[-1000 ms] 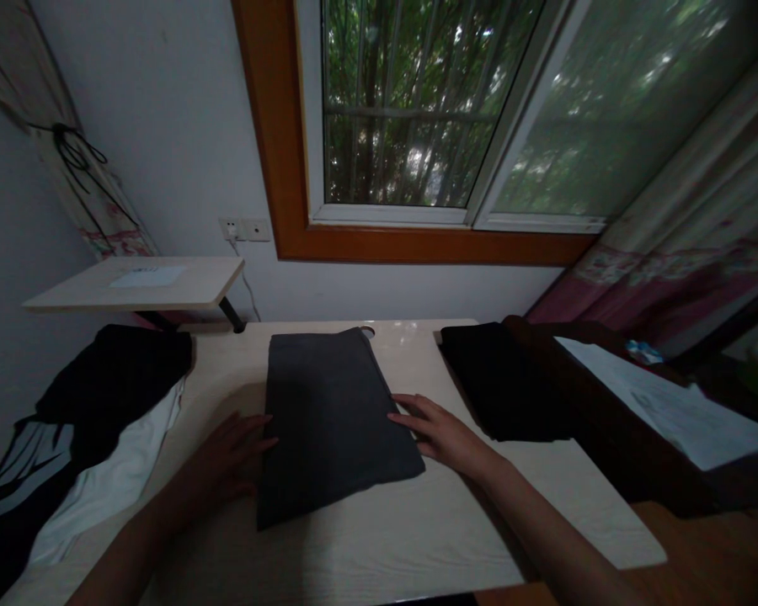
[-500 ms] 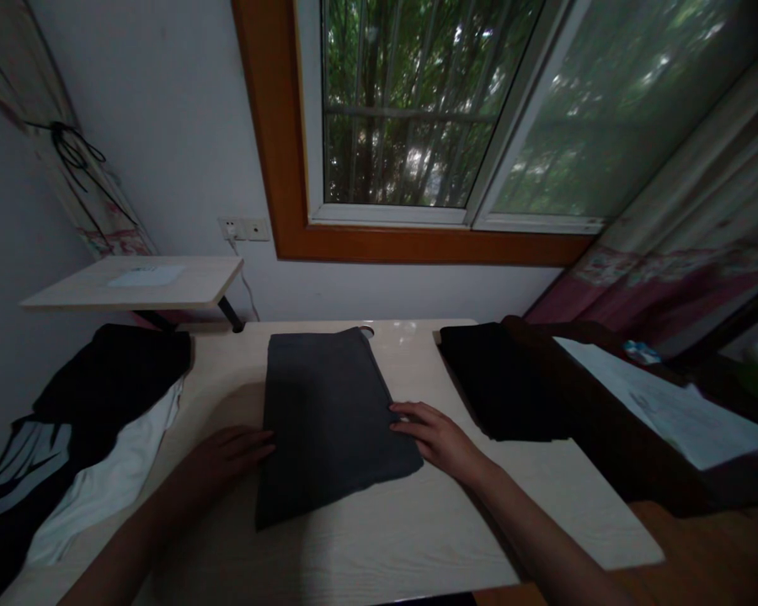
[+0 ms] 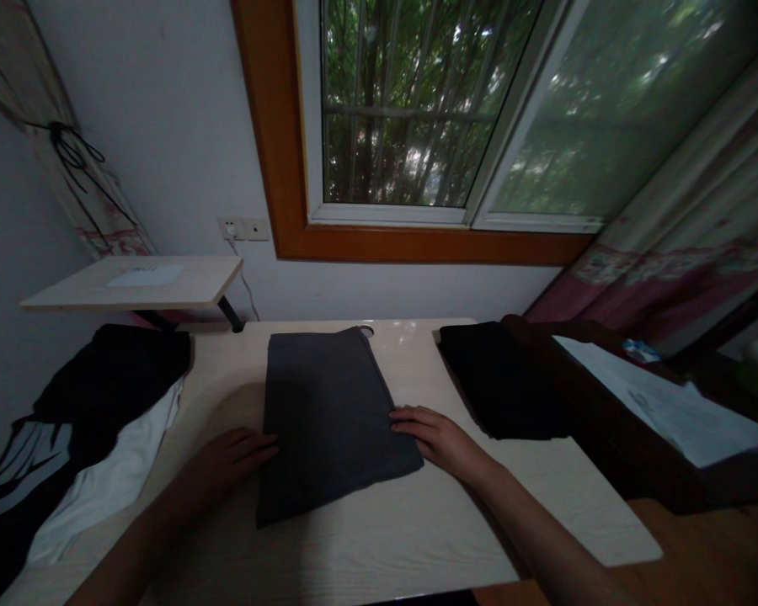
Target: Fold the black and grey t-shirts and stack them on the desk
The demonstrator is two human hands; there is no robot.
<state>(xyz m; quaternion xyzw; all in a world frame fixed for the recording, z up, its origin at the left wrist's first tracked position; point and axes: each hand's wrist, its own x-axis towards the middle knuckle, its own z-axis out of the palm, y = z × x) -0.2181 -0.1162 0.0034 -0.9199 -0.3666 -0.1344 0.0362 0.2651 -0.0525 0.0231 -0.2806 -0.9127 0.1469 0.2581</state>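
A folded dark grey garment (image 3: 328, 412) lies flat in the middle of the light wooden table (image 3: 379, 547). At its left edge rests my left hand (image 3: 233, 459), fingers stretched out and fingertips just over the cloth. From the other side, my right hand (image 3: 439, 438) touches the right edge with extended fingers, a small gap showing between them. Neither hand lifts the garment off the table. Its inner layers are hidden, so I cannot tell what kind of clothing it is.
Left, black clothing (image 3: 120, 370) with a pale logo lies over white cloth (image 3: 110, 488). A folded black garment (image 3: 499, 383) sits to the right. A small raised shelf (image 3: 208, 282) stands at the back left, and a white sheet (image 3: 663, 404) lies on a dark surface at right.
My left hand has shifted very slightly right, its fingertips a bit further onto the garment. The right hand and the garment look almost unchanged.
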